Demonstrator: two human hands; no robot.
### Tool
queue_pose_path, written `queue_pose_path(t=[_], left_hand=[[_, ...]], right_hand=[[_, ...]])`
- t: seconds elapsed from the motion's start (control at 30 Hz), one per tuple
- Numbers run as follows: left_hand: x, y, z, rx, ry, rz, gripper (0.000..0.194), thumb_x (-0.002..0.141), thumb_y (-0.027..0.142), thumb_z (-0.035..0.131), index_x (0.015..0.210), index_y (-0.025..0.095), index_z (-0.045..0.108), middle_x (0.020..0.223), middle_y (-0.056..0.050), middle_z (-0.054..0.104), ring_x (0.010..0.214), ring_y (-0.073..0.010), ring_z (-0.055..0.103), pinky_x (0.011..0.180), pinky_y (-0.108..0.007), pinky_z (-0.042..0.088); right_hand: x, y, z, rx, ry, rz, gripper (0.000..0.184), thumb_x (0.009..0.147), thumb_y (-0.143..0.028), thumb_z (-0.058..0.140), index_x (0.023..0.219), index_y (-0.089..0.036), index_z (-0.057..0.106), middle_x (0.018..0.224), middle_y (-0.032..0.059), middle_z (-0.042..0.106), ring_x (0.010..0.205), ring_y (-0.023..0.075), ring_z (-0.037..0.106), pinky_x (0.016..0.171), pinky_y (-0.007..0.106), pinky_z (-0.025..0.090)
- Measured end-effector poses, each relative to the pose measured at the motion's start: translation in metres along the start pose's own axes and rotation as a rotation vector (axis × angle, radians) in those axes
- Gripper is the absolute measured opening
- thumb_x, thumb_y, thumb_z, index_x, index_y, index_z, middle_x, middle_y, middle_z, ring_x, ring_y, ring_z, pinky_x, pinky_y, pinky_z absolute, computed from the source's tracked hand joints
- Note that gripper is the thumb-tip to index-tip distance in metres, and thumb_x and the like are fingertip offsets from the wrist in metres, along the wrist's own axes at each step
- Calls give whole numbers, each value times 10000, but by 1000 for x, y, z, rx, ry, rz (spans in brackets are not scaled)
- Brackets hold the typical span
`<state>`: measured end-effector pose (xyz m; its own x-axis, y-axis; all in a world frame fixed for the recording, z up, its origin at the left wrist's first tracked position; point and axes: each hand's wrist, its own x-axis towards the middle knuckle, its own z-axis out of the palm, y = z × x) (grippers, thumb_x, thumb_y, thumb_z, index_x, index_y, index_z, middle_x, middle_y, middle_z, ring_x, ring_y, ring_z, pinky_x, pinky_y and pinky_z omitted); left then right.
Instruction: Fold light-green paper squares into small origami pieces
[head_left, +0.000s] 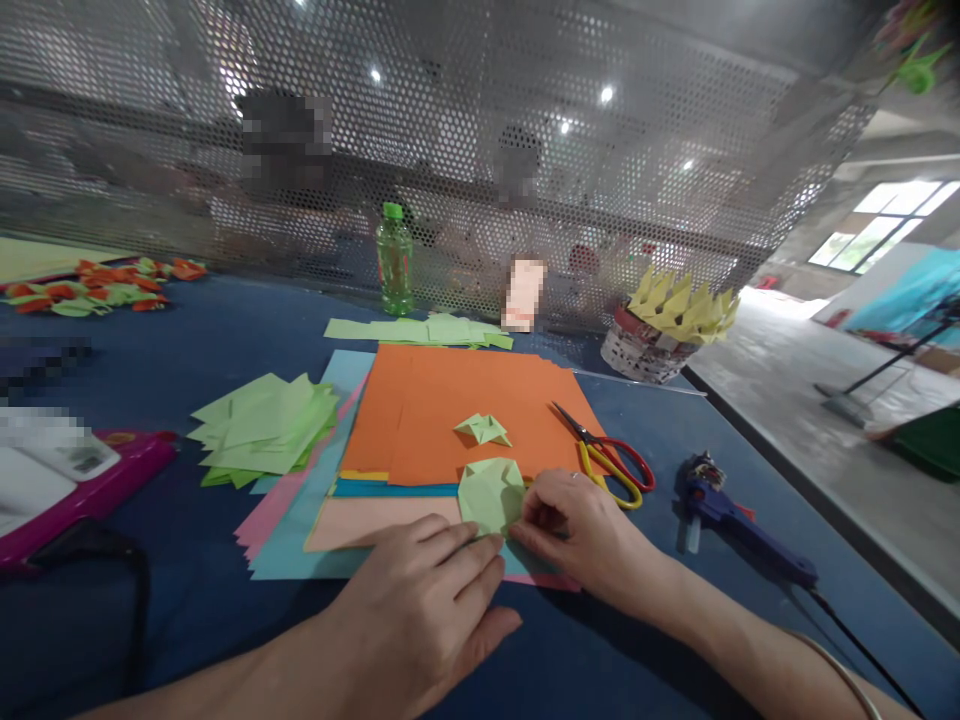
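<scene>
A light green folded paper [491, 492] with crease lines lies at the near side of a stack of coloured sheets. Across its lower left edge rest the fingertips of my left hand [439, 590], the fingers stretched out and the thumb apart. My right hand [574, 520] is closed at the paper's right edge, thumb and fingers pinching it. Just beyond sits a smaller folded green paper piece [484, 430], on the orange sheets [465, 400]. Scissors [611, 460] with red and yellow handles lie to the right, partly over the stack.
Loose green squares [266, 425] are piled left, near a magenta-and-white device [90, 490]. A blue glue gun [750, 530] with a cord lies right. Behind are green strips [427, 330], a green bottle [394, 262], a basket of yellow folded pieces [652, 345] and a perforated metal screen [465, 120].
</scene>
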<state>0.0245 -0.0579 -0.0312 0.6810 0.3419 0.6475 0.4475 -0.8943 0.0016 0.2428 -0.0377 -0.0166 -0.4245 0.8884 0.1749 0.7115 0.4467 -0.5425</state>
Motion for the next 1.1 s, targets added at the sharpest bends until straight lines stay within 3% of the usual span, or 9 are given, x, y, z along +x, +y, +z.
queue_pose_path(t=[0.17, 0.33, 0.73, 0.93, 1.1], left_hand=[[3, -3, -4, -29, -4, -7, 268, 1016, 256, 489, 991, 114, 716, 862, -71, 760, 797, -251, 723, 668, -394, 544], [5, -4, -7, -75, -11, -41, 226, 1004, 245, 507, 1011, 131, 702, 922, -67, 770, 791, -239, 717, 659, -384, 536], [2, -31, -19, -50, 90, -219, 186, 973, 182, 556, 1111, 152, 677, 1051, -56, 758, 903, -222, 711, 813, -370, 529], [-5, -38, -13, -96, -10, -231, 359, 945, 38, 465, 1252, 153, 612, 1193, -80, 702, 1053, -230, 655, 900, -402, 517], [-5, -37, -12, -155, -73, -253, 366, 963, 49, 445, 1280, 176, 578, 1204, -68, 677, 1084, -212, 621, 930, -387, 494]], right_hand=[[1, 0, 0, 13, -3, -2, 159, 828, -171, 729, 745, -186, 594, 726, -30, 609, 673, 115, 550, 627, 233, 385], [1, 1, 0, 22, -3, -8, 144, 826, -162, 722, 755, -188, 600, 732, -28, 613, 683, 117, 555, 628, 230, 391], [0, 3, -4, 128, 22, -82, 192, 804, -9, 626, 830, -199, 616, 835, 0, 622, 781, 141, 589, 701, 241, 452], [0, 5, -6, 140, 42, -149, 247, 791, 30, 568, 850, -205, 619, 867, 17, 621, 836, 163, 593, 746, 270, 457], [0, 7, -7, 120, 36, -156, 268, 791, 42, 533, 860, -205, 608, 886, 20, 613, 849, 165, 581, 758, 276, 451]])
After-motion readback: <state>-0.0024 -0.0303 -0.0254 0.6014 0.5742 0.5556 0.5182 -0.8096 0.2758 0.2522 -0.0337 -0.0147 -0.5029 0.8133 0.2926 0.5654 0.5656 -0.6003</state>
